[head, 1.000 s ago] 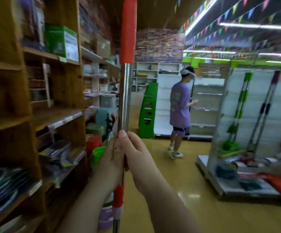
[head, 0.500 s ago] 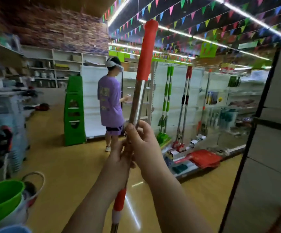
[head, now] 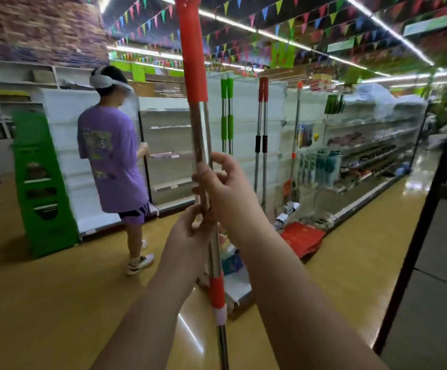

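Observation:
A long metal mop pole (head: 199, 137) with an orange foam grip at its top and an orange collar lower down stands nearly upright in front of me. My right hand (head: 225, 188) grips the bare metal shaft at mid height. Just below it my left hand (head: 190, 236) also holds the shaft, fingers wrapped round it. The pole's lower end runs out of the bottom of the view.
A person in a purple shirt (head: 110, 161) stands ahead left at a white shelf unit (head: 169, 134). A green display stand (head: 40, 182) is at far left. Green and red mops (head: 227, 116) hang on the shelving ahead; a red dustpan (head: 301, 237) lies below. A dark shelf frame (head: 417, 236) rises at right.
The view has swung right, away from the wooden shelves toward the aisle with the hanging mops. Both hands kept their hold on the pole, which now leans slightly left at the top.

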### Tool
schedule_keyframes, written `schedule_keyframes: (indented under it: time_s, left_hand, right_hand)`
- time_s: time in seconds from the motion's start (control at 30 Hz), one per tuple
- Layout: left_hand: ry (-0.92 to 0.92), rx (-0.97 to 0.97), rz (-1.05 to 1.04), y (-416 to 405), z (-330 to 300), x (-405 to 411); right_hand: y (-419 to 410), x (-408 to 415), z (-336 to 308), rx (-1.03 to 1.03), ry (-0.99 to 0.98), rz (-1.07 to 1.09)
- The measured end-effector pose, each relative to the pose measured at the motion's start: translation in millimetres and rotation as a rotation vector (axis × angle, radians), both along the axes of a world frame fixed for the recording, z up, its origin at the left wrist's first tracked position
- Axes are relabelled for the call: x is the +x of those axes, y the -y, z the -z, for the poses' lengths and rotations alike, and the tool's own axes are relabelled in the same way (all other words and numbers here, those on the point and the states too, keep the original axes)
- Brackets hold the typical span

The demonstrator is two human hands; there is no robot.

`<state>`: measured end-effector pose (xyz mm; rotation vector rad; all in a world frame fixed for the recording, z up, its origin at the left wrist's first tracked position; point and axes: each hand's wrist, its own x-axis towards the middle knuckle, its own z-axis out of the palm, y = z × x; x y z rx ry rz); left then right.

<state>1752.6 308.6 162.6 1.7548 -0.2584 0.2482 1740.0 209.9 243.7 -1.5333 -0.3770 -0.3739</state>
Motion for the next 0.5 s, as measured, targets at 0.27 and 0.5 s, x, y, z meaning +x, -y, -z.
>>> schedule_keyframes:
  time_s: [0.27,0.5]
  left_hand:
    - [-0.049,-0.048,0.209,40,-20,176]
    - [-0.039,-0.029,0.479,109,-24,336]
  right_hand:
    - [50,186,12,0.097,-0.019,0.117]
    - [138,311,15,0.09,-0.02,0.239]
